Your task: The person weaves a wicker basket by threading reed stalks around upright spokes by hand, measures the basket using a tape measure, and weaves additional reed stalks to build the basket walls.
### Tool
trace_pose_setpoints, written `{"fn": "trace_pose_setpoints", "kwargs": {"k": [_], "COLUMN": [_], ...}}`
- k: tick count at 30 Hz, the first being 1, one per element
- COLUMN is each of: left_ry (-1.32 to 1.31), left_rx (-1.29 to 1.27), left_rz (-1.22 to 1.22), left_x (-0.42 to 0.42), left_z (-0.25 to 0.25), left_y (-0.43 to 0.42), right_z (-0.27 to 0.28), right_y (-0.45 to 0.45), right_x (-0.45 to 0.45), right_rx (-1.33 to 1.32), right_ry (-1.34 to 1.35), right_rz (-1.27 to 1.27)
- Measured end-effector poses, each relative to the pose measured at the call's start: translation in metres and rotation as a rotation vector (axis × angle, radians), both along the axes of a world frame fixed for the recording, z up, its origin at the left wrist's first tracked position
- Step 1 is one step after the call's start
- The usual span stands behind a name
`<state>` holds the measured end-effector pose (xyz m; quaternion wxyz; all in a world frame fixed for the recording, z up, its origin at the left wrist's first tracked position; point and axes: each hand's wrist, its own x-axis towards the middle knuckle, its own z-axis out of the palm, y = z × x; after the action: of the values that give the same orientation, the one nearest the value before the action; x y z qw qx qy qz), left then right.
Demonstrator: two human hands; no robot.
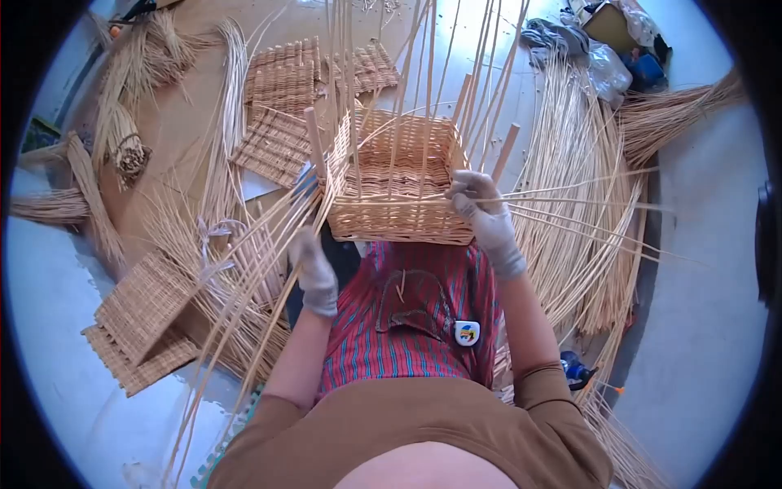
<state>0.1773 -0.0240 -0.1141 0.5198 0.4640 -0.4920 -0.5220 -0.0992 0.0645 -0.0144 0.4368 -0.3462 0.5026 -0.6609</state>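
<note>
A rectangular wicker basket [401, 220] sits in front of my lap, with long thin canes rising from its walls and thick wooden sticks [314, 145] upright at its corners. My right hand [487, 213], in a pale glove, is at the basket's front right corner, its fingers closed on thin canes [570, 200] that stretch out to the right. My left hand [313, 269], gloved too, is just left of the basket's front left corner, beside a bundle of canes [236, 314] slanting down to the left; its fingers are blurred.
Flat woven panels [147, 306] lie at the lower left, others [281, 77] behind the basket. Long loose canes [570, 163] cover the floor on the right. Cane bundles [130, 151] lie at the far left. Plastic bags [607, 73] are at the back right. A white tape measure [467, 332] rests on my lap.
</note>
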Motion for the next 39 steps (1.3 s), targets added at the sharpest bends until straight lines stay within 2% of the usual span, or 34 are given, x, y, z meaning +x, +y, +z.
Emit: {"fn": "trace_pose_setpoints", "kwargs": {"k": [2, 4, 6, 8, 9, 10, 11, 13, 14, 15, 17, 18, 19, 20, 21, 22, 24, 27, 28, 29, 30, 32, 33, 34, 35, 36, 37, 38, 39], "left_ry": [-0.353, -0.095, -0.067, -0.085, -0.067, 0.025, 0.111, 0.156, 0.087, 0.021, 0.141, 0.096, 0.050, 0.747, 1.401, 1.818, 1.455, 0.558, 0.097, 0.214, 0.226, -0.236, -0.318, -0.396, -0.045, -0.377, -0.400, -0.420, -0.393], "left_rx": [0.029, 0.013, 0.040, -0.029, -0.043, -0.079, -0.125, 0.027, -0.018, -0.058, -0.080, -0.128, -0.173, 0.099, 0.516, 0.719, 0.448, 0.006, -0.163, -0.107, -0.135, -0.493, -0.594, -0.446, -0.246, -0.376, -0.189, 0.001, -0.108], "left_rz": [-0.325, -0.354, -0.499, -0.415, -0.418, -0.304, -0.193, -0.173, -0.179, -0.181, -0.200, -0.160, -0.117, -0.366, -0.444, -0.611, -0.483, -0.249, -0.136, 0.089, 0.070, 0.030, -0.103, -0.189, -0.222, -0.315, -0.484, -0.651, -0.550], "left_x": [-0.005, -0.036, -0.034, -0.038, -0.040, -0.047, -0.054, -0.052, -0.050, -0.049, -0.054, -0.059, -0.063, -0.064, -0.064, -0.062, -0.069, -0.054, -0.049, -0.057, -0.052, -0.043, -0.049, -0.061, -0.080, -0.086, -0.090, -0.094, -0.099], "left_z": [0.029, 0.029, 0.029, 0.006, 0.004, -0.001, -0.006, -0.004, 0.005, 0.007, -0.016, -0.006, 0.005, -0.014, -0.034, -0.030, 0.000, 0.010, 0.025, 0.035, 0.038, 0.037, 0.049, 0.055, 0.086, 0.072, 0.067, 0.062, 0.046], "left_y": [-0.029, -0.058, -0.074, -0.074, -0.076, -0.072, -0.068, -0.065, -0.065, -0.065, -0.075, -0.070, -0.064, -0.076, -0.089, -0.093, -0.076, -0.057, -0.040, -0.018, 0.001, 0.033, 0.032, 0.021, 0.011, -0.017, -0.034, -0.043, -0.042], "right_z": [-0.015, -0.008, 0.014, 0.033, 0.044, 0.057, 0.071, 0.091, 0.095, 0.094, 0.083, 0.074, 0.042, 0.010, -0.021, -0.046, -0.023, -0.020, -0.028, -0.041, -0.048, -0.042, -0.046, -0.047, -0.048, -0.048, -0.045, -0.041, -0.035], "right_y": [-0.003, -0.011, -0.022, -0.051, -0.076, -0.106, -0.142, -0.188, -0.196, -0.190, -0.153, -0.122, -0.087, -0.052, -0.018, 0.006, 0.029, 0.026, 0.027, 0.027, 0.029, 0.034, 0.034, 0.035, 0.039, 0.036, 0.029, 0.015, -0.009], "right_x": [-0.009, 0.002, 0.012, 0.019, 0.026, 0.033, 0.044, 0.073, 0.080, 0.077, 0.061, 0.048, 0.046, 0.044, 0.042, 0.045, 0.061, 0.030, 0.018, 0.009, 0.003, 0.011, 0.016, 0.029, 0.036, 0.039, 0.038, 0.032, 0.025], "right_rx": [0.142, 0.217, 0.350, 0.018, -0.128, -0.275, -0.441, -0.493, -0.376, -0.331, -0.305, -0.325, -0.349, -0.383, -0.425, -0.404, 0.046, 0.115, 0.114, 0.113, 0.120, 0.103, 0.090, 0.135, 0.152, 0.165, 0.165, 0.124, 0.080], "right_ry": [0.021, 0.072, 0.310, 0.644, 0.597, 0.548, 0.828, 1.142, 1.174, 1.032, 0.780, 0.673, 0.528, 0.380, 0.236, 0.259, 0.099, -0.020, 0.000, -0.062, -0.124, -0.185, -0.212, -0.155, -0.150, -0.089, -0.026, 0.171, 0.364], "right_rz": [-0.142, -0.312, -0.431, -0.461, -0.340, -0.226, -0.239, -0.282, -0.308, -0.265, -0.231, -0.230, -0.269, -0.310, -0.355, -0.397, -0.527, -0.335, -0.281, -0.274, -0.265, -0.273, -0.293, -0.388, -0.387, -0.408, -0.427, -0.420, -0.414]}}
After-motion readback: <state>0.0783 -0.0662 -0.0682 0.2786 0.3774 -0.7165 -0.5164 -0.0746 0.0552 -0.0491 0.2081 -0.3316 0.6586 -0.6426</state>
